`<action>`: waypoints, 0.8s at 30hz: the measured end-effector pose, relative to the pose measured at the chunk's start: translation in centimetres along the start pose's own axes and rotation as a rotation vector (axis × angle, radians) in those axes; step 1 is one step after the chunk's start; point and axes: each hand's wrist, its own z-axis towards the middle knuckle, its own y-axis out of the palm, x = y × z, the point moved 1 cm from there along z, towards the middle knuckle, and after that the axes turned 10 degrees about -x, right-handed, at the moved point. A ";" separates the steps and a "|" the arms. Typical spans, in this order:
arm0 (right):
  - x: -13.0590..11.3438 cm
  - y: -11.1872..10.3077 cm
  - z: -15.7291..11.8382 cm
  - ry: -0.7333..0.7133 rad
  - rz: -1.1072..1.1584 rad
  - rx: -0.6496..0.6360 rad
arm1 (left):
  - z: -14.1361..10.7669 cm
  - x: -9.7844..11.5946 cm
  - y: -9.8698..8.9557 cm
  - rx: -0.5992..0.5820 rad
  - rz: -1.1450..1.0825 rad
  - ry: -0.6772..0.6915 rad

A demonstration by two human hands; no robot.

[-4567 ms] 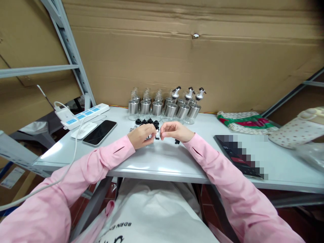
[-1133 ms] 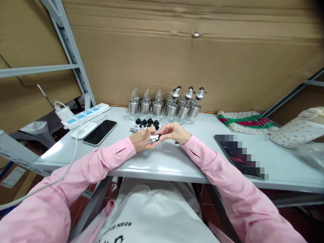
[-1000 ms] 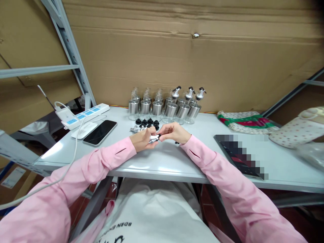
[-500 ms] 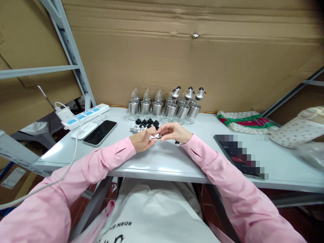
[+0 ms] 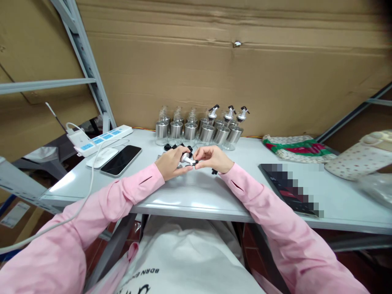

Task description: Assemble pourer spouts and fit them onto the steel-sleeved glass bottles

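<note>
A white and black pourer spout (image 5: pixel 187 159) is between my two hands, above the middle of the table. My left hand (image 5: pixel 171 164) is closed round its white body. The fingertips of my right hand (image 5: pixel 213 159) pinch the black end on the right. Several black stoppers (image 5: pixel 167 147) lie just behind my left hand, which partly hides them. Small black pieces (image 5: pixel 214 171) lie under my right hand. Glass and steel bottles (image 5: pixel 190 131) stand in rows further back, and three at the right carry pourer spouts (image 5: pixel 230 112).
On the left of the table (image 5: pixel 196 200) lie a phone (image 5: pixel 121 161), a charging pad (image 5: pixel 102 158) and a power strip (image 5: pixel 104 140) with a cable. To the right are a dark flat item (image 5: pixel 284 188), patterned cloth (image 5: pixel 294 148) and a dotted bag (image 5: pixel 358 157). Cardboard (image 5: pixel 171 65) stands behind.
The pourer spout has turned in my left hand, and more of its white body shows. My left fingers have spread forward over it. My right fingertips have come to its black end.
</note>
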 end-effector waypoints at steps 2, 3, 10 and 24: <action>0.1 -0.2 0.0 -0.008 0.018 -0.022 | 0.0 0.0 -0.3 -0.050 -0.005 -0.032; 0.2 -0.2 0.0 -0.009 0.026 -0.039 | 0.0 0.0 -0.4 -0.067 -0.009 -0.019; 0.6 0.0 -0.1 0.017 0.036 -0.104 | 0.0 -0.3 -0.6 -0.027 0.011 0.018; -0.1 1.1 -0.4 -0.222 -0.750 0.042 | 0.2 -1.7 -0.2 0.028 -0.114 -0.076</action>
